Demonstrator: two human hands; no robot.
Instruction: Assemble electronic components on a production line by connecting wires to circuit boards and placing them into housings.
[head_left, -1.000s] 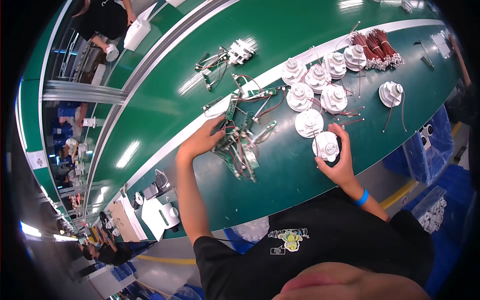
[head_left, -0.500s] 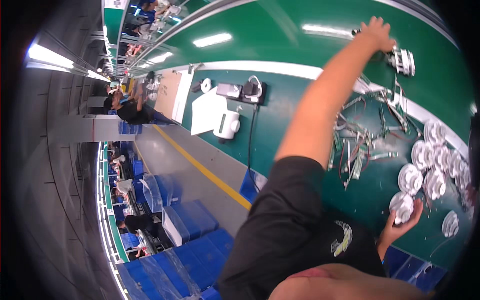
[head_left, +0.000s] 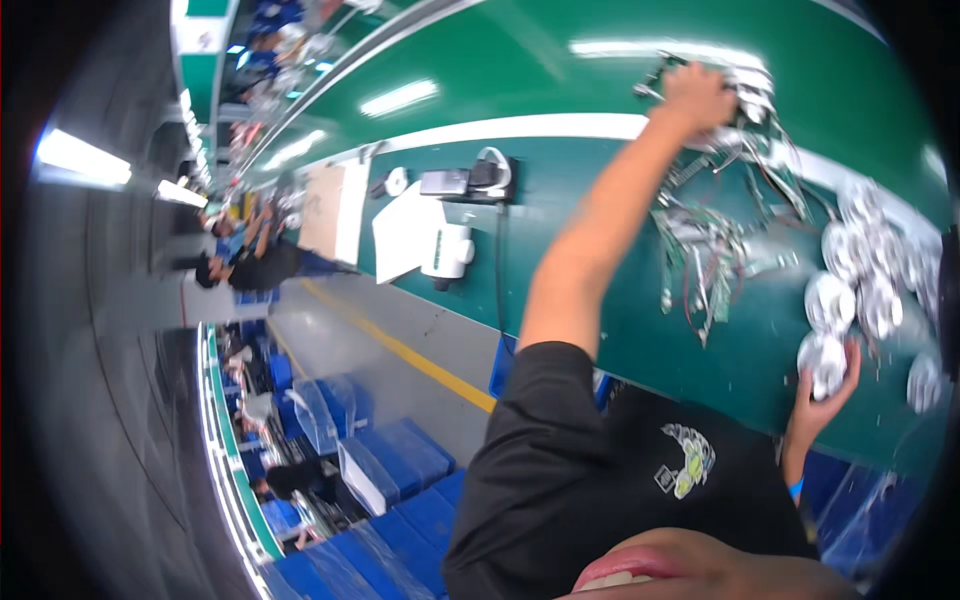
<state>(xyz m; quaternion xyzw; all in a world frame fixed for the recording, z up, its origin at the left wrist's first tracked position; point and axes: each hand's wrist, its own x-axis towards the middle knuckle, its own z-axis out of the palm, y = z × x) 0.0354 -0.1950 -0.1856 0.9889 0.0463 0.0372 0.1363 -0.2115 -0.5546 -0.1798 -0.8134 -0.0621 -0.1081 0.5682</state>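
My left hand reaches far across the green bench and rests on a small white wired part lying at the edge of the conveyor belt. Whether its fingers grip the part is hidden. My right hand stays near the bench's front edge, fingers curled around a round white plastic housing. Between the two hands lies a tangle of wired circuit boards. More round white housings lie in a group to the right of the boards.
A white device, a white sheet and a dark box with a cable sit on the bench at the left. Blue crates stand on the floor below. Other people work along the line at far left.
The view has swung left and tilted. My left arm stretched from the board pile out to the white part on the belt. My right hand kept hold of the round housing.
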